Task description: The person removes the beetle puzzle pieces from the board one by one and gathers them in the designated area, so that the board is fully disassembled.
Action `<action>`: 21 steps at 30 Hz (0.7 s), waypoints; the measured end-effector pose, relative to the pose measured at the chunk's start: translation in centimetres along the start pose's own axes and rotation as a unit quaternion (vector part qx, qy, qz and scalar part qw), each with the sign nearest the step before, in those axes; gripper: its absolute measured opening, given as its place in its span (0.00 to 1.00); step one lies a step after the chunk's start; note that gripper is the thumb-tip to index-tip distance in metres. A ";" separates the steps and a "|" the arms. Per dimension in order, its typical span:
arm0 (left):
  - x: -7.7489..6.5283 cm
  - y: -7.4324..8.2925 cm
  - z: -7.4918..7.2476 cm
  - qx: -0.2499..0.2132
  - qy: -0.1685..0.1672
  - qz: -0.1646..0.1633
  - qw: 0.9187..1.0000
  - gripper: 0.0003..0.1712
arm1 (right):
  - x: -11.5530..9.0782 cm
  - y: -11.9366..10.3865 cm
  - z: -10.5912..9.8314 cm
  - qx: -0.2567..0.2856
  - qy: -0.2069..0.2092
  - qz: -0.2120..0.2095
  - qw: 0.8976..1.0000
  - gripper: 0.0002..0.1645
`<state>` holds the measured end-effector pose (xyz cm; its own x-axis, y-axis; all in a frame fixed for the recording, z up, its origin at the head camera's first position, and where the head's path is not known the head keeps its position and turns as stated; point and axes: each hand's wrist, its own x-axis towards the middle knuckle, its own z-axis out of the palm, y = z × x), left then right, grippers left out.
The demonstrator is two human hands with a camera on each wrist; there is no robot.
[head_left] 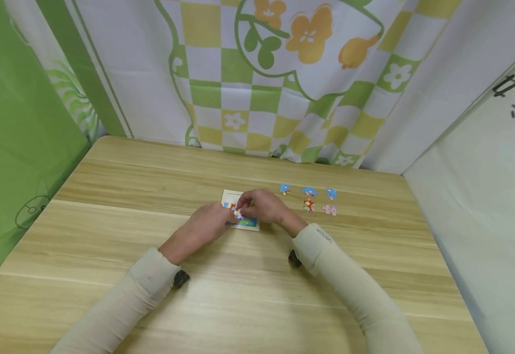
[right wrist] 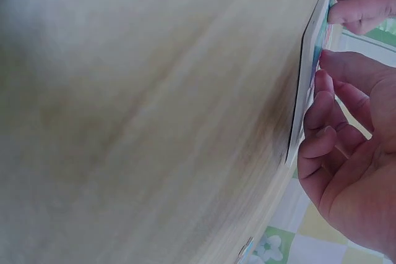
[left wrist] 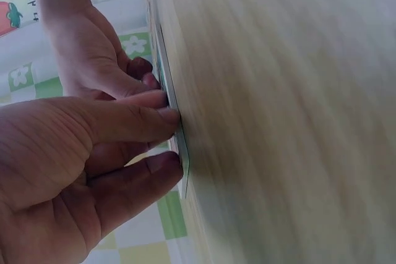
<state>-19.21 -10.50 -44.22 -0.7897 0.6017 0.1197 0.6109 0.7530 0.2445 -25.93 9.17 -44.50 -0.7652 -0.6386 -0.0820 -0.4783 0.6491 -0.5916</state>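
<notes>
A small puzzle board [head_left: 252,228] with a pale border lies on the table, partly filled with colourful pieces and largely covered by both hands. My left hand [head_left: 208,222] reaches in from the left; its thumb and fingers [left wrist: 166,164] touch the board along its near edge. From the right, my right hand [head_left: 263,205] bends over the board, thumb and forefinger close together at a small multicoloured puzzle piece [head_left: 238,214]. The other fingers of that hand are curled beside the board in the right wrist view. The fingertips hide most of this piece.
Several loose puzzle pieces lie right of the board, among them a blue one [head_left: 309,191], a red one [head_left: 308,205] and a pink one [head_left: 330,210]. The wooden table [head_left: 248,300] ends at a checked curtain [head_left: 257,98] behind.
</notes>
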 end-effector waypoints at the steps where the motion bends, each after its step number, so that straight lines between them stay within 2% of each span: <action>1: 0.0 -0.1 0.0 -0.004 -0.006 0.000 1.000 0.09 | 0.0 0.0 0.0 -0.001 0.001 0.001 1.000 0.05; 7: -0.3 -1.4 -0.1 -0.055 -0.026 0.023 0.998 0.10 | -0.2 -0.1 0.1 0.003 0.004 0.004 1.000 0.04; 12: -0.6 -2.4 -0.3 -0.104 -0.041 0.044 0.993 0.11 | -0.1 -0.1 0.1 0.003 0.004 0.012 1.000 0.04; 17: -0.9 -2.8 -0.5 -0.145 -0.063 0.047 0.986 0.15 | -0.1 -0.2 0.1 0.011 0.000 0.020 1.000 0.04; 21: -1.1 -2.8 -0.7 -0.157 -0.073 0.046 0.984 0.15 | -0.1 -0.3 0.2 0.023 -0.001 0.029 0.999 0.04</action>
<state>-20.08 -13.43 -44.34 -0.7010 0.7128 0.0204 0.6133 0.5880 0.5274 -25.55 8.94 -44.48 -0.7900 -0.6014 -0.1194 -0.4131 0.6659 -0.6213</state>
